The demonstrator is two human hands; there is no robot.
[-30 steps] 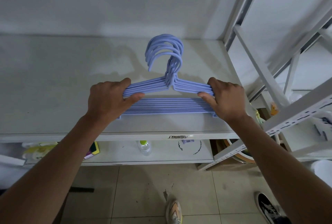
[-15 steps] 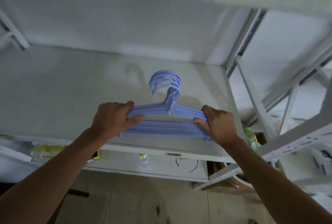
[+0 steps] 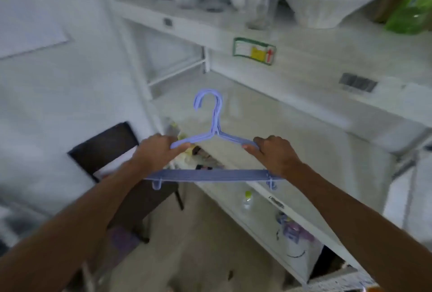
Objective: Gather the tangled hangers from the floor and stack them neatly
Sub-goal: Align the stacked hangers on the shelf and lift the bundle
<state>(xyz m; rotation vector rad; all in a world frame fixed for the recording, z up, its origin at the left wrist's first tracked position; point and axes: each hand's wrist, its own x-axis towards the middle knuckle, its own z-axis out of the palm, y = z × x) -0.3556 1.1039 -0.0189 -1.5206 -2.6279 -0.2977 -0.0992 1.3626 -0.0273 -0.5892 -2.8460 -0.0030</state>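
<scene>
A stack of light blue plastic hangers point(image 3: 210, 174) is held upright in the air in front of me, hooks together and pointing up. My left hand point(image 3: 155, 152) grips the left shoulder of the stack. At the right shoulder, my right hand point(image 3: 274, 153) is closed around the other end. The stack hangs just off the front edge of a white shelf board point(image 3: 304, 142). The picture is blurred by motion.
White metal shelving fills the right side, with a bowl point(image 3: 327, 4), jars and a green bag point(image 3: 413, 11) on the upper board. A bottle point(image 3: 246, 199) and clutter lie on the lower board. A dark chair point(image 3: 112, 151) stands at left against the white wall.
The hanger stack lay flat on the shelf board under both hands; now it is lifted off and held upright in the air. The view has swung left and up.
</scene>
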